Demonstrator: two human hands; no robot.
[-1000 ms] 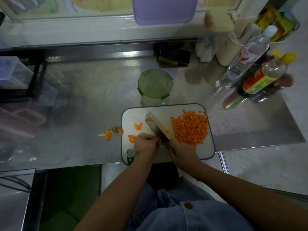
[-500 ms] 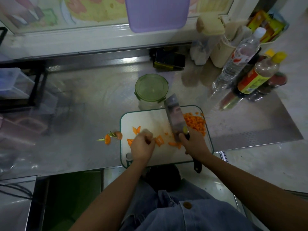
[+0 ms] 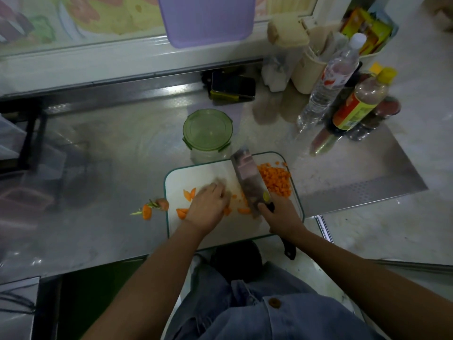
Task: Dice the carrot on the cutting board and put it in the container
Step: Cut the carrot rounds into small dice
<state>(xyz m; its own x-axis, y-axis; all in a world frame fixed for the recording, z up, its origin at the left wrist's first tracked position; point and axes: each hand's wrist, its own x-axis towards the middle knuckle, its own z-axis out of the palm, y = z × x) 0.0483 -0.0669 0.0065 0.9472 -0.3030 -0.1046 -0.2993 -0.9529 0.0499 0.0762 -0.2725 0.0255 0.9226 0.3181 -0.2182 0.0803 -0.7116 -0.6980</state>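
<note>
A white cutting board (image 3: 193, 175) with a green rim lies at the counter's front edge. A heap of diced carrot (image 3: 277, 180) fills its far right corner. My right hand (image 3: 279, 214) grips the handle of a cleaver (image 3: 250, 177), whose blade stands against the heap's left side. My left hand (image 3: 208, 204) lies flat on the board's middle, fingers blurred, over small carrot pieces. Loose carrot slices (image 3: 190, 193) lie to its left. The glass container (image 3: 208, 136), green lid on, stands just behind the board.
Carrot ends with green stems (image 3: 152, 208) lie on the steel counter left of the board. Bottles (image 3: 353, 104) and a cream holder (image 3: 306, 69) crowd the back right. A dark phone-like object (image 3: 231, 85) sits by the back wall. A rack stands at far left.
The cleaver went from chopping near my left hand to standing upright against the heap. My left hand let go of the carrot and spread forward across the board's middle.
</note>
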